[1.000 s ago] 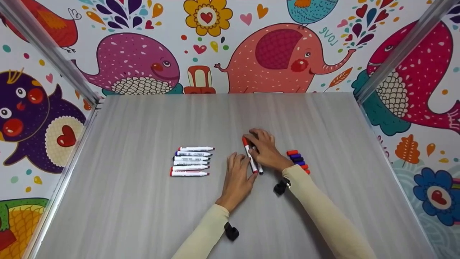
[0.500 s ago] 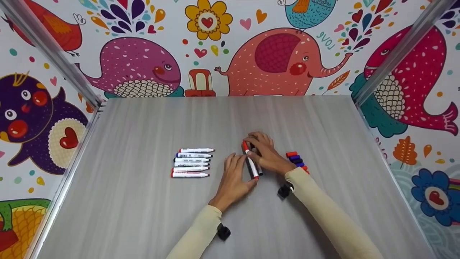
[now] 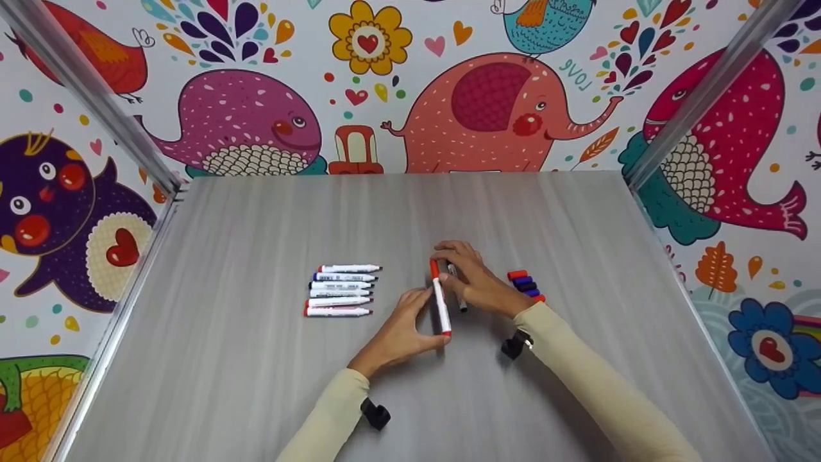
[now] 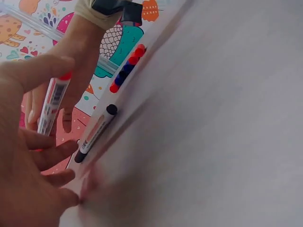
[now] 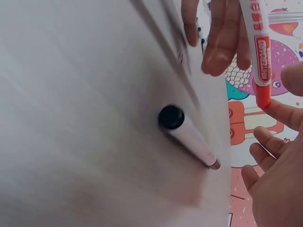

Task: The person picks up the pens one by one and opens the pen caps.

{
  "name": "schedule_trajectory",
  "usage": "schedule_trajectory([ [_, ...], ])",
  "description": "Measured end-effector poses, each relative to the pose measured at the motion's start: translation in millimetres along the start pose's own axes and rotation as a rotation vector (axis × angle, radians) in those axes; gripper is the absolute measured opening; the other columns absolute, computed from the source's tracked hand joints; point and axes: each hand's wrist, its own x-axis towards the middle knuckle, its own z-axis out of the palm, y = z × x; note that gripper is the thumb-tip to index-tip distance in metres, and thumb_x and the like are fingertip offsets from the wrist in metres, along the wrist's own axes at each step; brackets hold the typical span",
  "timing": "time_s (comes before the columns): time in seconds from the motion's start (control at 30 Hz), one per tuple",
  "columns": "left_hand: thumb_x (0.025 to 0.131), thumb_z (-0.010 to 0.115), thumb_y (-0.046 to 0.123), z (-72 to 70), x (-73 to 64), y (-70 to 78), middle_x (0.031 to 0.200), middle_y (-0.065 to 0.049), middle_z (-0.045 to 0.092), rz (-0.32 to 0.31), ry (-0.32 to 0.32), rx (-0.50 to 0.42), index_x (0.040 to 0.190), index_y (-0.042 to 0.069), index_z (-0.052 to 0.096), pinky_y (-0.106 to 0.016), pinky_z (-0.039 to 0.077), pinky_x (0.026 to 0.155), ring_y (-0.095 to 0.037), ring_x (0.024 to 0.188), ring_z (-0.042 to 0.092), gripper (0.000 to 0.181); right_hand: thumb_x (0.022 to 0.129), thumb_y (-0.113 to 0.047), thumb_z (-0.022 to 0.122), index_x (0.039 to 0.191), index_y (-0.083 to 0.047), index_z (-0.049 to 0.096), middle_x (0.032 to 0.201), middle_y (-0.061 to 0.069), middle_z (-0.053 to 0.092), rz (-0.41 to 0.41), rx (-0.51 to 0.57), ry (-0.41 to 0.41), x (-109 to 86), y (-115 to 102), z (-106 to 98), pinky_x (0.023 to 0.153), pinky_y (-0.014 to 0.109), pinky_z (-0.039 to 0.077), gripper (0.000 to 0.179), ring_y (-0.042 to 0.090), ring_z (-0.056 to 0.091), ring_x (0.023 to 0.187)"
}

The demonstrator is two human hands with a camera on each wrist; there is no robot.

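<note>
A white marker with a red cap (image 3: 439,305) is held between both hands, tilted and raised above the table. My left hand (image 3: 394,330) has its thumb at the marker's red bottom end and its fingertips by the barrel. With thumb and index finger, my right hand (image 3: 478,279) pinches the cap end; in the right wrist view the index finger touches the cap's tip. A second marker, with black ends (image 4: 94,135), lies on the table beneath, partly hidden by the right hand in the head view.
Several uncapped markers (image 3: 340,292) lie in a row on the table to the left. A row of red, blue and black caps (image 3: 526,285) is on the right, beside the right forearm. Printed walls (image 3: 359,90) enclose the table (image 3: 256,385).
The red-capped marker has come up off the table and moved slightly toward the person, away from the black marker. My left hand has spread its thumb and fingers wider and shifted left.
</note>
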Motion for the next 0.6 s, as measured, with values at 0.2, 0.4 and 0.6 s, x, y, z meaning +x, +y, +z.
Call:
schedule_trajectory([
  [0.2, 0.088, 0.089, 0.042, -10.2, -4.8, 4.3, 0.17, -0.017, 0.042, -0.057, -0.092, -0.138, 0.167, 0.004, 0.043, -0.059, 0.03, 0.128, -0.035, 0.159, 0.037, 0.099, 0.113, -0.031, 0.063, 0.147, -0.014, 0.062, 0.152, 0.011, 0.057, 0.055, 0.158, -0.003, -1.8, -7, 1, 0.119, 0.064, 0.04, 0.037, 0.034, 0.052, 0.142],
  [0.4, 0.09, 0.089, 0.038, -18.5, -10.9, 6.9, 0.174, -0.016, 0.037, -0.09, -0.162, -0.308, 0.169, 0.005, 0.038, -0.056, 0.024, 0.132, -0.035, 0.163, 0.031, 0.1, 0.111, -0.022, 0.068, 0.14, -0.01, 0.064, 0.13, 0.017, 0.07, 0.088, 0.3, 0.048, -4.7, -15, 8, 0.104, 0.058, 0.05, 0.031, 0.035, 0.064, 0.121],
  [0.6, 0.096, 0.086, 0.032, -19.9, -12.0, 3.5, 0.164, -0.022, 0.05, -0.069, -0.213, -0.553, 0.165, -0.005, 0.037, -0.053, 0.025, 0.132, -0.038, 0.158, 0.041, 0.092, 0.106, -0.009, 0.073, 0.137, -0.003, 0.064, 0.122, 0.017, 0.073, 0.076, 0.319, 0.119, -9.8, -27, 16, 0.102, 0.057, 0.052, 0.033, 0.032, 0.066, 0.114],
])
